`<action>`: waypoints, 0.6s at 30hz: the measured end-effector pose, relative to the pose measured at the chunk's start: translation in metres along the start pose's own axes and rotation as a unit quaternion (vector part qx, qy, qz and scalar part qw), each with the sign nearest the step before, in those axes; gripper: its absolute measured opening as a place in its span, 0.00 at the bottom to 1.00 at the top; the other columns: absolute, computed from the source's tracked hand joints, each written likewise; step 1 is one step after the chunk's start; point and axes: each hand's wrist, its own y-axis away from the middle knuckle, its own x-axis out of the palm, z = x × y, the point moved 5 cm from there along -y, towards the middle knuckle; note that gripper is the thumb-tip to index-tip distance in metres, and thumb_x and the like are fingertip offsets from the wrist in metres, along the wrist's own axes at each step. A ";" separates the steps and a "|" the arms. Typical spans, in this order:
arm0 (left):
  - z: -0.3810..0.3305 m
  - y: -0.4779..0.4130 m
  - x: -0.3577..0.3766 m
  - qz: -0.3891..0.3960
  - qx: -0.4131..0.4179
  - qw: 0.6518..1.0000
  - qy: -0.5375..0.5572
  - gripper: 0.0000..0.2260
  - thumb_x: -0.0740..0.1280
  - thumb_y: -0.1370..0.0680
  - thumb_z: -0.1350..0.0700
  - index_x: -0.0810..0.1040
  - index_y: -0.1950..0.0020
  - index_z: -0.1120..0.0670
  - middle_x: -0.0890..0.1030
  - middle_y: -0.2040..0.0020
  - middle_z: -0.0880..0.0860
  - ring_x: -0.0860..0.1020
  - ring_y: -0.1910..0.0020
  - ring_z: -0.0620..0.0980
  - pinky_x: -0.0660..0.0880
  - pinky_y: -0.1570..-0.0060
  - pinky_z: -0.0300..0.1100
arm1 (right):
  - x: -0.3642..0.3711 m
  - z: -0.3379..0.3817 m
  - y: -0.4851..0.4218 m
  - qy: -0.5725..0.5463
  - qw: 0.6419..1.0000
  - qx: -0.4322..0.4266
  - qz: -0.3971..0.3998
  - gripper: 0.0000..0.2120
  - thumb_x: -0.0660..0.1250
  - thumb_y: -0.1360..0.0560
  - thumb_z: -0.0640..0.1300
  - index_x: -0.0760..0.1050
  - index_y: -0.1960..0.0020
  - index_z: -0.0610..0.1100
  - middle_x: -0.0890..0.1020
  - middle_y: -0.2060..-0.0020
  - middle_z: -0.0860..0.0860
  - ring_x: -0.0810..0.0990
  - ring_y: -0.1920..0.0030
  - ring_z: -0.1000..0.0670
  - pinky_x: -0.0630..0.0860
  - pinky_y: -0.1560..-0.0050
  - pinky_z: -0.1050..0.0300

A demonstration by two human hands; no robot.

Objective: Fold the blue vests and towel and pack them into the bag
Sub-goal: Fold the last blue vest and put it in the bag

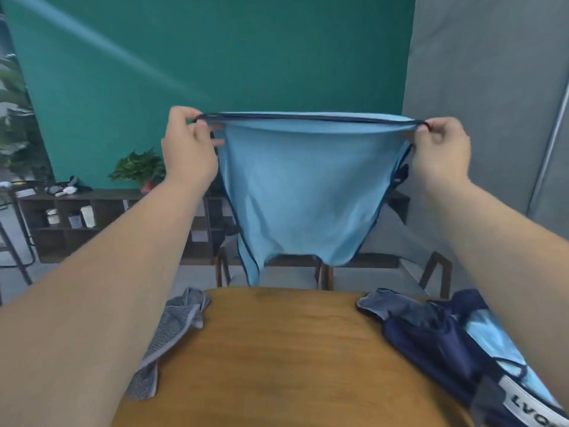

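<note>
Currently: light blue fabric vest (301, 192) with dark navy trim is held up in the air beyond the far edge of the round brown wooden desk (277, 349), not touching it. Left hand (187, 149) pinches one end of the vest's top edge and right hand (440, 152) pinches the other. The edge is taut and level between them, with the body hanging free below.

Key relation: the taut edge runs side to side, both hands at about equal height and reach. The desk lies below the vest and nearer the person, so laying it flat probably means lowering it and drawing it back.

Grey striped cloth (172, 331), probably the towel, lies crumpled at the desk's left edge. Dark navy bag (437, 334) lies at the right edge with pale blue fabric (483, 337) beside or inside it; which one cannot be told.

Judged step: spreading the vest before the first fold.
</note>
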 end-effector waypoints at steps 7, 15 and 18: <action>0.017 0.060 -0.016 -0.012 0.026 0.999 -0.033 0.07 0.56 0.14 0.58 0.70 0.41 0.48 0.84 0.55 0.47 0.86 0.53 0.42 0.82 0.52 0.60 | -0.001 -0.039 0.053 -0.049 0.997 0.060 -0.005 0.03 0.63 0.20 0.49 0.74 0.52 0.56 0.86 0.56 0.57 0.85 0.49 0.52 0.80 0.39 0.49; 0.185 0.300 -0.057 0.139 -0.105 0.963 -0.207 0.12 0.66 0.17 0.57 0.70 0.44 0.40 0.85 0.58 0.39 0.83 0.59 0.45 0.80 0.58 0.52 | -0.041 -0.207 0.280 0.147 0.956 0.208 0.148 0.02 0.65 0.17 0.44 0.76 0.45 0.48 0.83 0.54 0.50 0.82 0.48 0.43 0.71 0.50 0.52; 0.228 0.352 -0.076 0.213 -0.111 0.924 -0.297 0.15 0.69 0.19 0.58 0.69 0.46 0.38 0.82 0.61 0.41 0.82 0.61 0.48 0.80 0.61 0.51 | -0.063 -0.250 0.335 0.270 0.923 0.153 0.227 0.04 0.70 0.21 0.43 0.77 0.48 0.50 0.82 0.55 0.50 0.81 0.49 0.39 0.73 0.50 0.49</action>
